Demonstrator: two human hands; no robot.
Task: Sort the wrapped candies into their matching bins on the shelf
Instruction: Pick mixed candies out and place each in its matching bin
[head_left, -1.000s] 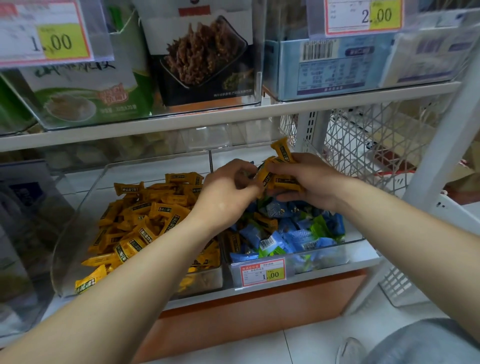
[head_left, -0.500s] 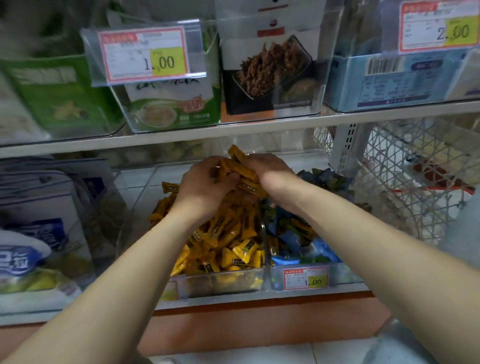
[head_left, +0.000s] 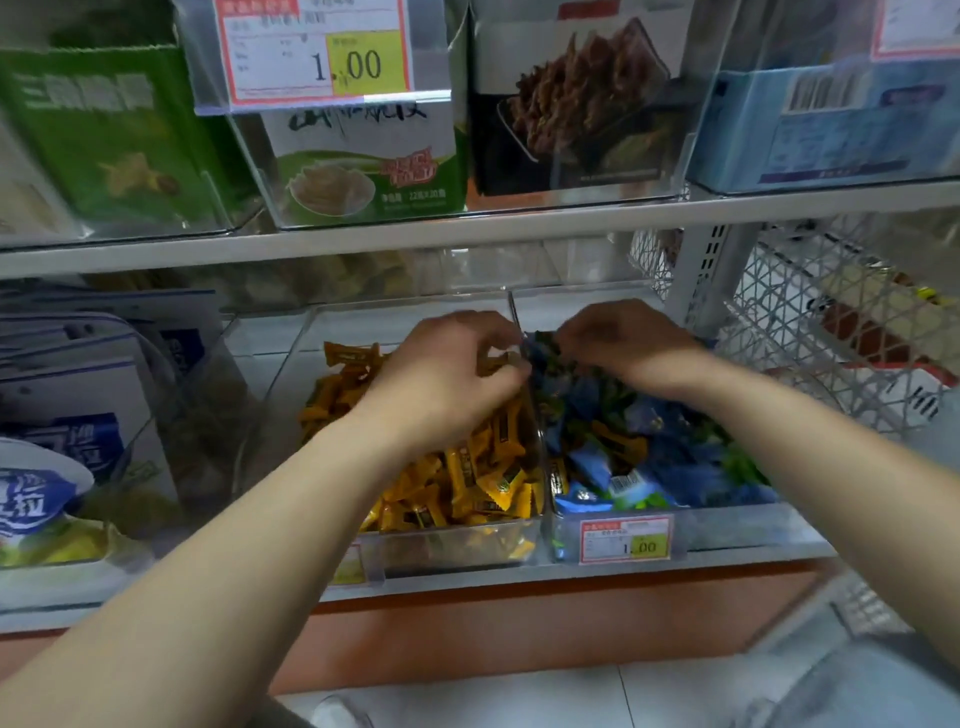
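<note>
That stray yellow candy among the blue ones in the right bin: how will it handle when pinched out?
Probably light: the yellow candy sits atop the loose blue candies. Its shiny wrapper looks slippery and its flat ends floppy, so pinch the body. Neighbours may shift as it lifts.

The lower shelf (head_left: 753, 553) carries two clear bins side by side, their walls touching. The left bin (head_left: 452, 548) is heaped with yellow candies (head_left: 467, 483). The right bin (head_left: 727, 525) holds blue and green candies (head_left: 675, 467) with a few yellow ones among them, and has a price tag (head_left: 626, 540) on its front. Blue-and-white bags (head_left: 47, 499) sit further left. The upper shelf (head_left: 467, 235) bears clear bins holding a green box (head_left: 374, 161), a dark packet (head_left: 576, 104) and a blue box (head_left: 831, 130).
</note>
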